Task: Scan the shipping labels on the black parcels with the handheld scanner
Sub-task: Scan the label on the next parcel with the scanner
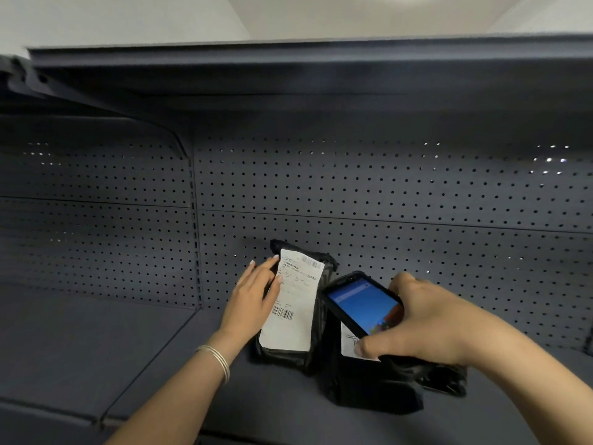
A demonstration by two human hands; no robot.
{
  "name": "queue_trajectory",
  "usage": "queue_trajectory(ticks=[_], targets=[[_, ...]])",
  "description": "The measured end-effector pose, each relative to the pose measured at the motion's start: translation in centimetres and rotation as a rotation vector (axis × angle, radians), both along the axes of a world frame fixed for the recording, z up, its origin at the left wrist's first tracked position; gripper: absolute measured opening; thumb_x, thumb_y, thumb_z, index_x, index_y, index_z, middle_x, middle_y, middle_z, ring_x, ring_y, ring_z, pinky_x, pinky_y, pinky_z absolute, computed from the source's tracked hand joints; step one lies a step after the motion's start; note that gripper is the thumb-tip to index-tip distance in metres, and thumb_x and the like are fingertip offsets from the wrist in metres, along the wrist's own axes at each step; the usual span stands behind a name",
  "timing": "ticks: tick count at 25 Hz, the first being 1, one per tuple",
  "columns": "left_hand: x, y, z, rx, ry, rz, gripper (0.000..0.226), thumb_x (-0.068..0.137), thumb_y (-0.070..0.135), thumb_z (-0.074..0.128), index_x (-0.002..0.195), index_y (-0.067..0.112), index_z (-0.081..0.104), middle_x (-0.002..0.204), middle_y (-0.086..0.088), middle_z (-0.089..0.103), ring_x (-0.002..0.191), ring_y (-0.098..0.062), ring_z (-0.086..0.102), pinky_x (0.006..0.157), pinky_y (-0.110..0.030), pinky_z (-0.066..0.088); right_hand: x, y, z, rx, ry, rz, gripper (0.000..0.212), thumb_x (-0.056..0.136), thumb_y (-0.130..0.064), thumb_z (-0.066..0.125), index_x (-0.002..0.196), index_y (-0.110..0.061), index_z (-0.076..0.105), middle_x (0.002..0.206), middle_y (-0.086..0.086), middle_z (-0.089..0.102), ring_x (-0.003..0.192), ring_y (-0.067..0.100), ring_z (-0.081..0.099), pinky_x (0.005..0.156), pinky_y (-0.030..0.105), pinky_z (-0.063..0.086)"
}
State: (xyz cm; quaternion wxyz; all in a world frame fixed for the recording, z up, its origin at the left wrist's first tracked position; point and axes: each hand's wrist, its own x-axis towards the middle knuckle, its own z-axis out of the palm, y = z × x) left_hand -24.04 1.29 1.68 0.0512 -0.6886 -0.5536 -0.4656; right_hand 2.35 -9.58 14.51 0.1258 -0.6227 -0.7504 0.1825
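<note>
A black parcel stands upright on the dark shelf, leaning toward the pegboard back. Its white shipping label faces me, with barcodes near the top and lower left. My left hand rests flat against the parcel's left edge, fingers on the label. My right hand grips a black handheld scanner with a lit blue screen, just right of the label. A second black parcel lies below the scanner; only a corner of its label shows.
The grey shelf board runs left of the parcels, with a seam between two panels. A perforated back panel rises behind. Another shelf hangs overhead. A silver bracelet circles my left wrist.
</note>
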Motion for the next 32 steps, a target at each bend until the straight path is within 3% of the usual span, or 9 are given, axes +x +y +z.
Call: queue_trajectory(ticks=[4,8,13,18,24,26,29,31,32], targets=[[0.8,-1.1,-0.6,-0.016,-0.075,0.041,0.02,0.096,0.035,0.043,0.08,0.024,0.044,0.145,0.006,0.049,0.133,-0.033,0.048,0.097,-0.049,0.049,1.3,-0.5,0.2,0.014,-0.012,0.034,0.082,0.05,-0.062,0.082,0.114,-0.027,0.044,0.106,-0.011,0.055,0.091,0.008,0.06,0.071,0.029,0.053],[1.1,-1.9,-0.4,0.01,-0.044,0.093,0.023,0.098,0.033,0.044,0.081,0.018,0.048,0.145,0.009,0.049,0.098,-0.034,0.068,0.07,-0.036,0.05,2.3,-0.9,0.2,0.019,-0.038,0.068,0.085,0.05,-0.064,0.08,0.116,-0.025,0.045,0.106,-0.011,0.053,0.093,0.009,0.059,0.08,0.032,0.057],[1.2,-2.2,-0.4,0.002,-0.048,0.103,0.026,0.098,0.034,0.044,0.082,0.014,0.05,0.142,0.019,0.044,0.103,-0.023,0.068,0.069,-0.033,0.047,3.3,-1.1,0.5,0.002,-0.055,0.091,0.075,0.048,-0.064,0.08,0.104,-0.024,0.049,0.099,-0.008,0.059,0.086,0.01,0.061,0.067,0.029,0.053],[1.7,-2.5,-0.1,-0.016,-0.02,0.132,0.021,0.098,0.031,0.045,0.082,0.017,0.046,0.147,0.008,0.047,0.107,-0.028,0.066,0.072,-0.035,0.046,3.6,-1.1,0.5,0.003,-0.046,0.098,0.075,0.047,-0.064,0.081,0.103,-0.025,0.051,0.097,-0.007,0.062,0.084,0.011,0.063,0.065,0.029,0.052],[1.6,-2.3,-0.1,-0.014,-0.021,0.115,0.021,0.098,0.031,0.045,0.082,0.018,0.047,0.146,0.01,0.048,0.093,-0.027,0.07,0.064,-0.031,0.042,3.5,-1.1,0.5,-0.005,-0.029,0.093,0.077,0.045,-0.066,0.079,0.105,-0.027,0.05,0.1,-0.009,0.063,0.09,0.01,0.065,0.079,0.034,0.058],[1.4,-2.1,0.0,0.002,-0.063,0.084,0.023,0.097,0.034,0.044,0.085,0.016,0.05,0.138,0.017,0.051,0.094,-0.014,0.068,0.066,-0.031,0.048,3.4,-1.1,0.4,-0.01,-0.028,0.089,0.08,0.045,-0.067,0.079,0.108,-0.027,0.049,0.102,-0.01,0.063,0.092,0.01,0.064,0.08,0.034,0.058],[1.4,-1.6,0.3,0.007,-0.195,-0.012,0.024,0.097,0.028,0.047,0.075,0.021,0.046,0.121,0.025,0.053,0.066,0.008,0.06,0.06,-0.01,0.044,3.2,-0.9,0.2,-0.015,-0.017,0.08,0.081,0.044,-0.066,0.079,0.109,-0.028,0.049,0.102,-0.011,0.063,0.092,0.009,0.065,0.082,0.034,0.059],[1.2,-0.8,0.1,-0.042,-0.293,-0.054,0.028,0.097,0.018,0.049,0.07,0.016,0.044,0.109,0.023,0.061,0.051,0.004,0.052,0.05,-0.01,0.039,3.2,-0.7,0.0,-0.022,-0.005,0.066,0.079,0.045,-0.065,0.08,0.107,-0.028,0.05,0.1,-0.009,0.065,0.09,0.01,0.066,0.08,0.034,0.059],[1.0,-0.3,-0.2,-0.086,-0.342,-0.068,0.028,0.097,0.018,0.049,0.072,0.008,0.045,0.089,0.029,0.065,0.045,-0.001,0.045,0.049,-0.013,0.035,3.1,-0.5,-0.1,-0.025,0.002,0.058,0.076,0.045,-0.064,0.08,0.105,-0.027,0.05,0.099,-0.009,0.067,0.088,0.011,0.067,0.078,0.033,0.058]])
